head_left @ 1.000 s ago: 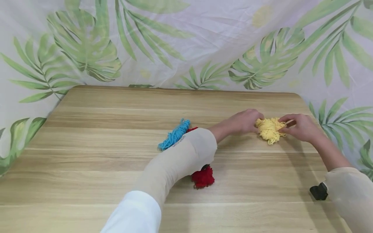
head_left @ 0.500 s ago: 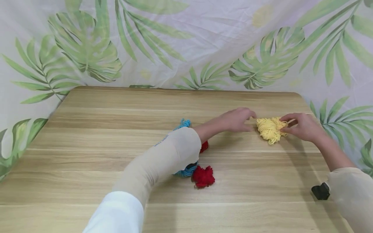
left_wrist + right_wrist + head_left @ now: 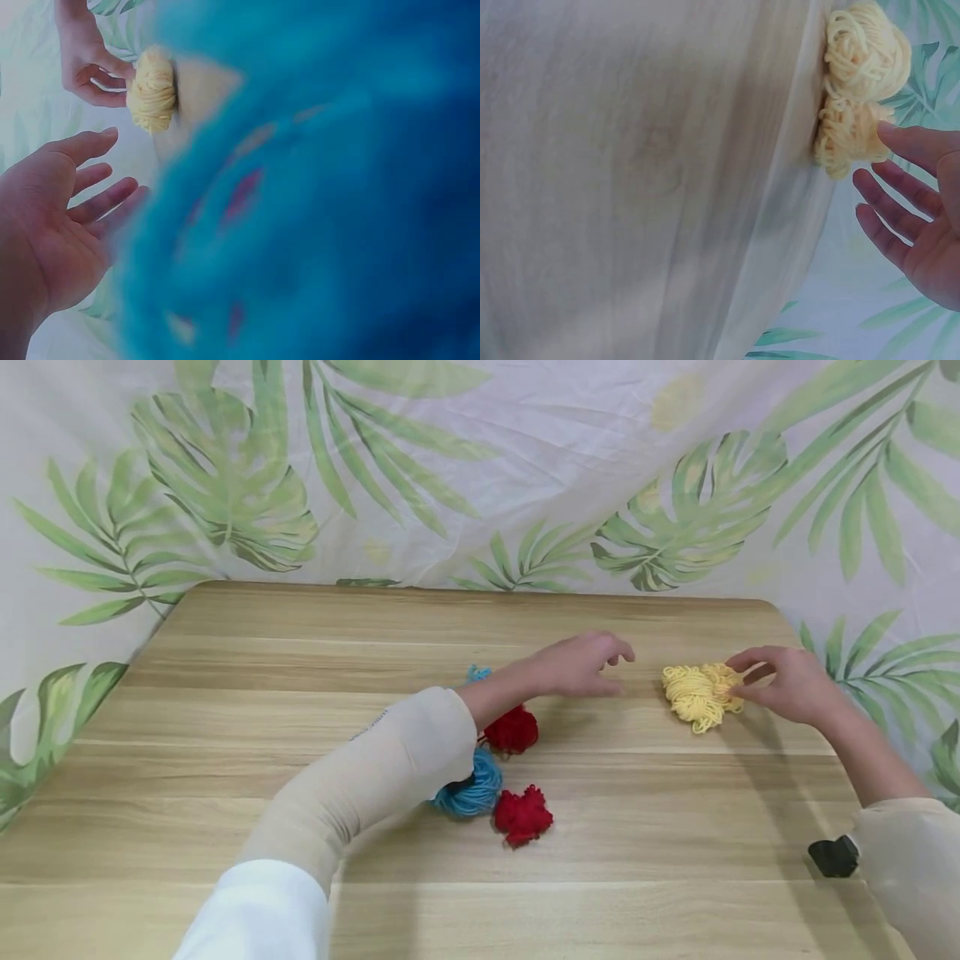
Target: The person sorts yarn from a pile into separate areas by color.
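Observation:
In the head view a yellow bundle of yarn [image 3: 697, 693] lies on the table's right side. My right hand [image 3: 783, 683] pinches its right edge between thumb and forefinger. The right wrist view shows the thumb on the yellow yarn [image 3: 855, 131], the other fingers spread below. My left hand [image 3: 581, 664] is held to the left of the bundle, apart from it, fingers loosely bent around nothing. In the left wrist view the left palm [image 3: 56, 232] faces the camera, and blurred blue yarn [image 3: 315, 225] fills the near side.
Under and beside the left forearm lie a blue yarn ball [image 3: 480, 785], a red yarn bundle [image 3: 513, 731] and the tip of another blue skein [image 3: 478, 673]. A smaller red bundle [image 3: 523, 816] lies nearer. A leaf-print cloth [image 3: 525, 468] hangs behind the wooden table [image 3: 637, 843].
The left hand has let go of the yellow yarn and drawn back left, uncovering more blue and red yarn. The right hand stays at the bundle, which has shifted slightly right.

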Available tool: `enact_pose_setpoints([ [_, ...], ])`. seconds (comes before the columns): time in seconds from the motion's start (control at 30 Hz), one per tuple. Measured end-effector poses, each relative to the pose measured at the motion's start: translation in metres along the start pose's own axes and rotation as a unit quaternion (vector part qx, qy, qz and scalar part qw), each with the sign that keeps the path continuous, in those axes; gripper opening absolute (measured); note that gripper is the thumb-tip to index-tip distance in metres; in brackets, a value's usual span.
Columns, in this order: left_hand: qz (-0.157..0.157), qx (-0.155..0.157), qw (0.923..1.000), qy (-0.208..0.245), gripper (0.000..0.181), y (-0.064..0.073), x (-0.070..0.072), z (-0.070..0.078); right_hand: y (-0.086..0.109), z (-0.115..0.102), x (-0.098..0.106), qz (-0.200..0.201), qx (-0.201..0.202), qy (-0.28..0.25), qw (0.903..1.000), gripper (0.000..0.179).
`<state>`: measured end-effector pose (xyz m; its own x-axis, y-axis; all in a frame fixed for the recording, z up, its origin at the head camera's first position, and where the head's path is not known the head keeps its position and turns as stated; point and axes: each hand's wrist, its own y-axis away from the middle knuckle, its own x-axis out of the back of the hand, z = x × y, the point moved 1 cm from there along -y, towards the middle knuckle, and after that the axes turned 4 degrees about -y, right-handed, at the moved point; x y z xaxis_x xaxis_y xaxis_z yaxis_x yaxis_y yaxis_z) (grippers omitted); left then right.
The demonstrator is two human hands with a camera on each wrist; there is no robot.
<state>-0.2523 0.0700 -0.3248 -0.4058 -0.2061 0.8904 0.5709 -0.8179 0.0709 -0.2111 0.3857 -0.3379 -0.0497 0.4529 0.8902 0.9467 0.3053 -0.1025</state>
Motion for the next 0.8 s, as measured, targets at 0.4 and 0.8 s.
enact_pose_setpoints([
  [0.4, 0.005, -0.002, 1.0000, -0.007, 0.049, 0.019, 0.021, -0.006, -0.004, -0.031, 0.002, 0.023, 0.042, 0.008, 0.9988, 0.029],
  [0.8, 0.005, 0.057, 0.9983, -0.010, 0.041, 0.054, 0.026, -0.022, -0.011, -0.063, -0.002, 0.015, 0.063, -0.004, 0.9979, 0.029],
])
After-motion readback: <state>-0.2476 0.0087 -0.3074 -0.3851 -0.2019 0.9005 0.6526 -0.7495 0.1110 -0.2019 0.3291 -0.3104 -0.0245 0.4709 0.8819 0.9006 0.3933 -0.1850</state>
